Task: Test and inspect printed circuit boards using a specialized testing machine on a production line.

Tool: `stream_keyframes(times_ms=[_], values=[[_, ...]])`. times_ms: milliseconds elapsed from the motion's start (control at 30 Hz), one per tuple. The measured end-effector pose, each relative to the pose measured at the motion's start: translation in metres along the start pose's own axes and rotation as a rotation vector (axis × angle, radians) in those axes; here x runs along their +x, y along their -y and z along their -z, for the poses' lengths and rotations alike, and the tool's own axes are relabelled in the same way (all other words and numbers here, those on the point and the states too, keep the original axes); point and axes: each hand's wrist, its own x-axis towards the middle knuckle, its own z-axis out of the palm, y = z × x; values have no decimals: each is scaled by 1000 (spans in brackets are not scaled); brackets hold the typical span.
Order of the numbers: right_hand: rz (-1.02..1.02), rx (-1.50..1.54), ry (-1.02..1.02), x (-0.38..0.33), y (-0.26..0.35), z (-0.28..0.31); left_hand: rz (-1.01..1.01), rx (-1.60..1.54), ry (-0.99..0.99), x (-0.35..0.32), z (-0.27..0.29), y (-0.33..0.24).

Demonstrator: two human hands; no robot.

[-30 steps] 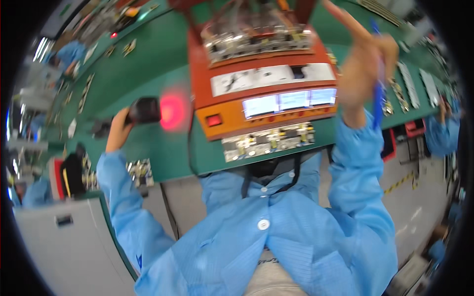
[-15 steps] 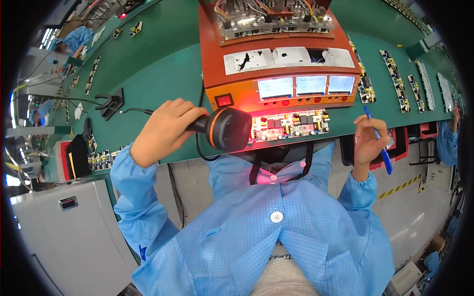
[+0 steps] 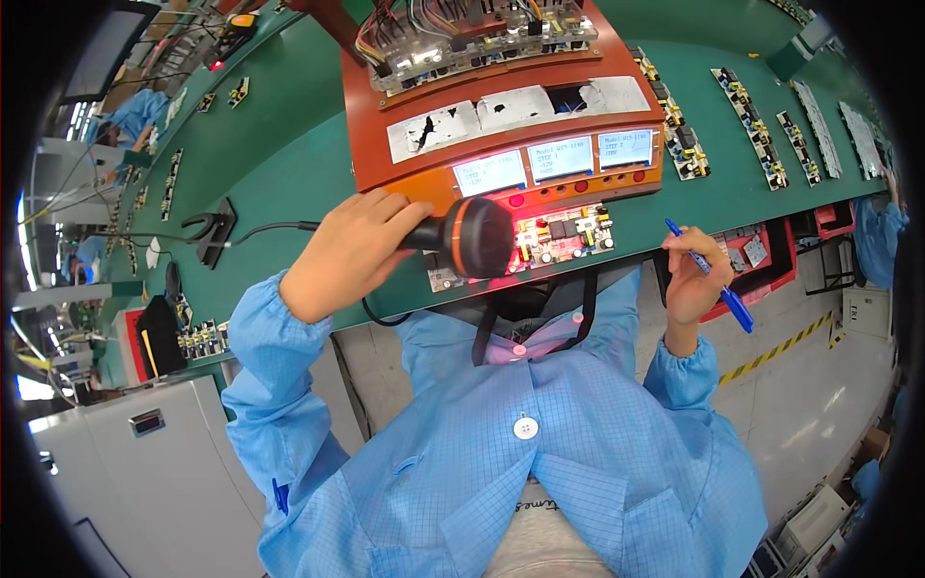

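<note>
Beside circuit board (image 3: pixel 581 234), left hand (image 3: pixel 352 252) curled round scanner (image 3: pixel 479 239), right hand (image 3: pixel 696 286) loosely gripping pen (image 3: pixel 735 307)

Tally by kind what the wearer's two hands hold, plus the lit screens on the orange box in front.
Black scanner, in the left hand: 1
Blue pen, in the right hand: 1
Lit screens on the orange box: 3
Total: 5

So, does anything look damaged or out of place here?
Yes: the white strip on the orange-red machine, just behind its three lit screens, looks torn, with ragged dark gaps. The scanner in the left hand shows no obvious damage.
</note>
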Motion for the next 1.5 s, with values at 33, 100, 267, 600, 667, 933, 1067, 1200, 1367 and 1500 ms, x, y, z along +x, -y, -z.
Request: stream_keyframes(times_ms=[33, 100, 267, 600, 667, 933, 1067, 1200, 1367, 1500], values=[[-13, 17, -26, -1, 0, -1, -37, 9, -13, 10, 1, -5], [-23, 34, -56, -2, 0, 0, -78, 21, -26, 25, -1, -11], [-23, 71, -90, -9, -1, 13, -155, 170, 39, 43, -15, -13], [-156, 18, -311, -12, 0, 25, -186, 123, -29, 86, -9, -40], [-165, 65, -238, -12, 0, 25, -186, 105, -13, 95, -13, -44], [-250, 124, 51, -6, -3, 3, -128, 45, -48, 84, -8, -35], [-244, -110, 278, 1, 4, -23, 116, -79, -133, 35, 8, -12], [-117, -266, 365, 20, -3, -48, 328, -124, -257, -47, -14, 29], [-73, -321, 592, 35, -16, -66, 749, -304, -580, -125, -66, 70], [-76, -382, 660, 35, -21, -71, 783, -255, -630, -134, -72, 73]])
